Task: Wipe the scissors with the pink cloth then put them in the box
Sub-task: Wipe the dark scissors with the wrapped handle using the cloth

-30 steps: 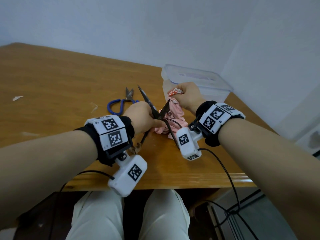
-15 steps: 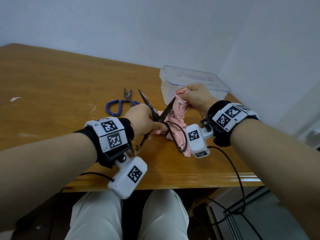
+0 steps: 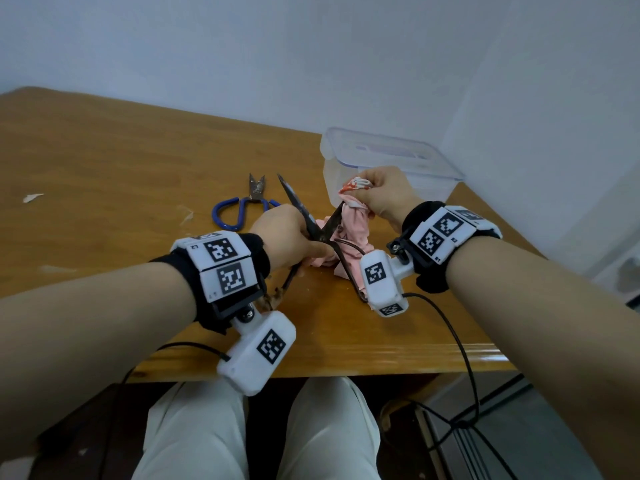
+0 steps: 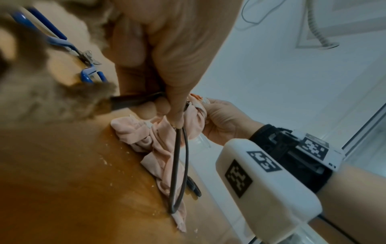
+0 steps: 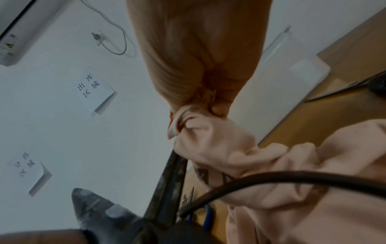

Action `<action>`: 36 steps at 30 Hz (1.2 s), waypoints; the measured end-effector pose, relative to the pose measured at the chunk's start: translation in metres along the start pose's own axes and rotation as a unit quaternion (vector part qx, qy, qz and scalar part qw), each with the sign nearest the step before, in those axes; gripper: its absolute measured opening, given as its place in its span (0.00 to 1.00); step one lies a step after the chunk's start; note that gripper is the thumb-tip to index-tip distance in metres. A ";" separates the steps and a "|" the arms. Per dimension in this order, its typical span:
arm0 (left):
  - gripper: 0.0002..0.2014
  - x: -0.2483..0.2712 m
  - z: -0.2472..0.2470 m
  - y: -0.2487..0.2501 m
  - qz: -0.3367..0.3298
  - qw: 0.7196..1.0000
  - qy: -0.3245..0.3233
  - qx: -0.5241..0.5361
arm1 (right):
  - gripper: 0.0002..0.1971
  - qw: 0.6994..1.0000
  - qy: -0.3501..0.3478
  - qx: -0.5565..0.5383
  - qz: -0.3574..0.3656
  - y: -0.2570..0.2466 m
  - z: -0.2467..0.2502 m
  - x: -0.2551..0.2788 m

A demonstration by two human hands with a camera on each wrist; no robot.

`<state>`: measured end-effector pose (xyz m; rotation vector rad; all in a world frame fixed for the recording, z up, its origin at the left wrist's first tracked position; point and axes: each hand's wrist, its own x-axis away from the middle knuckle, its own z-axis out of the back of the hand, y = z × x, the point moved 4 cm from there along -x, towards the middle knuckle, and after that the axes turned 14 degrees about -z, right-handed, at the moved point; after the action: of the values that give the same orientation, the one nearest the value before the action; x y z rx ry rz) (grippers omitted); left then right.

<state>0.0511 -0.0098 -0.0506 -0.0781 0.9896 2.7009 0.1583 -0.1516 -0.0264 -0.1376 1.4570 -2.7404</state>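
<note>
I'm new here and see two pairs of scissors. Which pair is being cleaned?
On the wooden table, before the clear box, the left hand holds the dark scissors with blades spread. The blue-handled scissors lie untouched; only the dark pair has one blade wrapped in the pink cloth.

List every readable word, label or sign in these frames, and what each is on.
"出库区域": white paper note on the wall, right wrist view.
Second paper note lower on that wall: characters too blurred to read.
Warning label on the white wall unit: too small.
Wrist markers: patterns only.
</note>
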 end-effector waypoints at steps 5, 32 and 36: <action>0.21 -0.001 0.001 0.003 0.005 1.000 0.003 -0.020 | 0.11 0.999 0.030 0.032 -0.004 -0.001 -0.001 -0.002; 0.06 -0.002 0.047 0.003 0.082 0.946 0.200 0.242 | 0.13 0.999 -0.032 0.015 -0.001 -0.021 0.002 0.036; 0.06 0.000 0.035 -0.001 0.100 0.950 0.155 0.253 | 0.10 1.000 0.005 -0.013 -0.028 -0.025 0.008 0.034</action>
<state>0.0530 0.0138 -0.0242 -0.3240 1.8470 2.5558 0.1255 -0.1462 0.0007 -0.1696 1.5137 -2.7712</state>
